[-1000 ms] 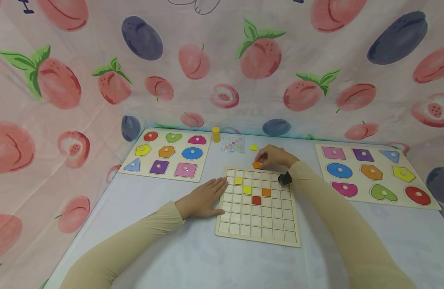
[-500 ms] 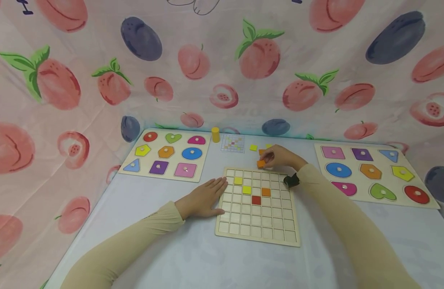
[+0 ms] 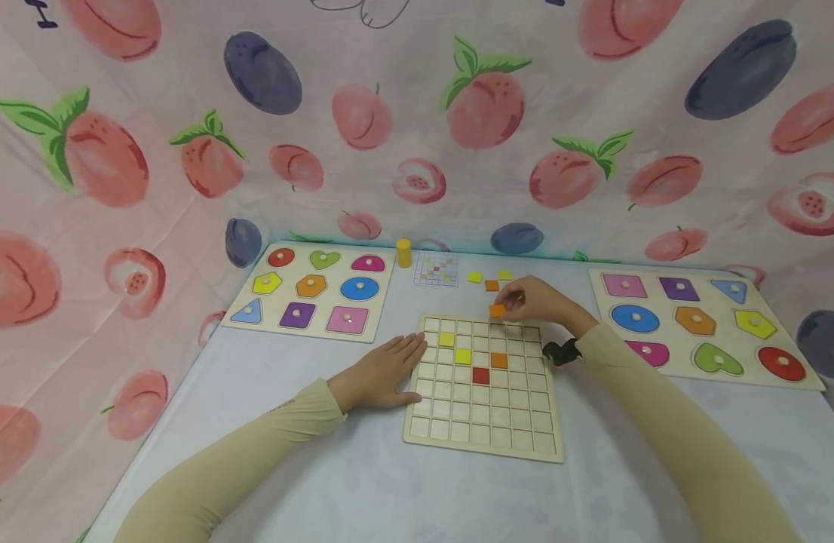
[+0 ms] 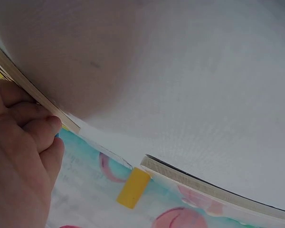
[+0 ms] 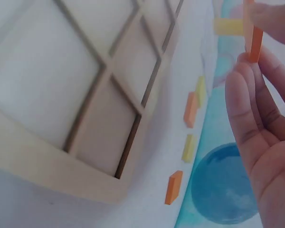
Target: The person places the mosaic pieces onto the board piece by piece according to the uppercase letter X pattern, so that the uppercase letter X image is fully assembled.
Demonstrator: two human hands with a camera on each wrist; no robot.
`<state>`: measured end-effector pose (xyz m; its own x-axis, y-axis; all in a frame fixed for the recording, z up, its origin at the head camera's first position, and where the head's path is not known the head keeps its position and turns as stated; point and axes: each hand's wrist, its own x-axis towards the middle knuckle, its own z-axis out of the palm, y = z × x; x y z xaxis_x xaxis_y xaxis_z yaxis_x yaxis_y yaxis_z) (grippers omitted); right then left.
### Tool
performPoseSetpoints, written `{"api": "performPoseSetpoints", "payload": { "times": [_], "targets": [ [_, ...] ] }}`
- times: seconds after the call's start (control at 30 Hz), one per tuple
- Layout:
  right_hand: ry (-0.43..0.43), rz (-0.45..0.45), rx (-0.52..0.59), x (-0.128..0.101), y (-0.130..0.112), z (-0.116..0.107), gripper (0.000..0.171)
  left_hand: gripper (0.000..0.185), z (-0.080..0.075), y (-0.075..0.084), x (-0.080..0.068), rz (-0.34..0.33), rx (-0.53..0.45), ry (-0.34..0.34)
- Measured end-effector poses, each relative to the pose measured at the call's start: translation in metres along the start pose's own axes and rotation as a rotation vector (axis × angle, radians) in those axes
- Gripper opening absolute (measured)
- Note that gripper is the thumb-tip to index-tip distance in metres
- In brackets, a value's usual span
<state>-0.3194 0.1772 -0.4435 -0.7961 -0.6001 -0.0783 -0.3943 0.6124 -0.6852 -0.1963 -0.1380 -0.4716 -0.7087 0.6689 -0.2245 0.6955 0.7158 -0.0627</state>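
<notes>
Table (image 3: 363, 483) covered in pale cloth, bearing two shape puzzles: one far left (image 3: 308, 290), one far right (image 3: 702, 328). Wooden grid board (image 3: 485, 422) at centre, with yellow, orange and red tiles seated in its upper cells. Left hand (image 3: 383, 373) flat on the cloth, fingers straight, fingertips touching the board's left edge. Right hand (image 3: 542, 302) raised above the board's far edge, pinching an orange tile (image 3: 497, 310) between thumb and fingers. Loose tiles (image 3: 490, 280) lying just beyond the board.
</notes>
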Motion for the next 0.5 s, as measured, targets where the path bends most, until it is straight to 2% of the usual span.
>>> {"api": "performPoseSetpoints", "payload": {
  "times": [0.23, 0.5],
  "targets": [
    [0.013, -0.009, 0.019, -0.019, -0.012, 0.001, 0.022, 0.087, -0.001, 0.0, 0.0, 0.0, 0.015, 0.0],
    [0.03, 0.012, 0.019, -0.033, -0.011, 0.007, 0.023, 0.086, -0.001, 0.0, 0.0, 0.005, 0.017, -0.001]
  ]
}}
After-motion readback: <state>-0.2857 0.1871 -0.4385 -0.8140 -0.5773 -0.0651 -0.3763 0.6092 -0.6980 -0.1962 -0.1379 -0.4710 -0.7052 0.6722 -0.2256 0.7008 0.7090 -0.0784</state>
